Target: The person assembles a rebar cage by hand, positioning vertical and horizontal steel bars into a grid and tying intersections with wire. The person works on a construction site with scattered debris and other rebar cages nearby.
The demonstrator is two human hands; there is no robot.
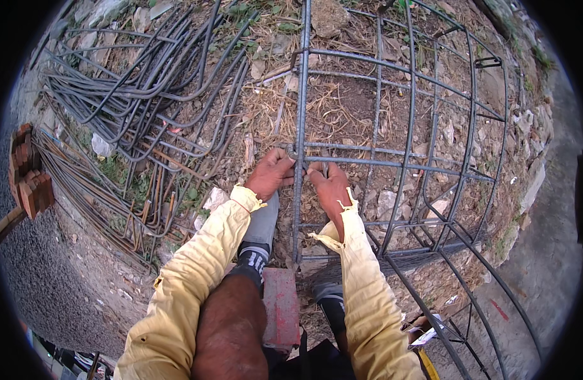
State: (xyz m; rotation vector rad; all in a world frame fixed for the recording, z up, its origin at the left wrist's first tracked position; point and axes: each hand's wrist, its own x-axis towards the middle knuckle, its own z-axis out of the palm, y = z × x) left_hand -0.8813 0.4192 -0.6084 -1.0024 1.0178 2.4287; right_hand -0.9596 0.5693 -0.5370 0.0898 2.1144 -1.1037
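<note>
A cage of grey ribbed steel rebar [300,95] stands in front of me, its long bars crossed by thinner square stirrups. At a crossing on its left bar, my left hand [270,175] is closed from the outer side, fingertips pressed against the steel. Just right of the same bar, my right hand [330,190] is closed too, thumb and fingers pinched beside the crossbar [354,161]. Whatever sits between the fingertips of either hand is too small to make out. Frayed yellow sleeves cover both forearms.
Bent rebar stirrups [139,95] lie piled at the left, with rusty rods [88,190] below them. Reddish bricks [31,183] are stacked at the far left. A worn red block [282,304] is between my legs. Stones and dry grass cover the ground; a concrete strip [551,253] runs along the right.
</note>
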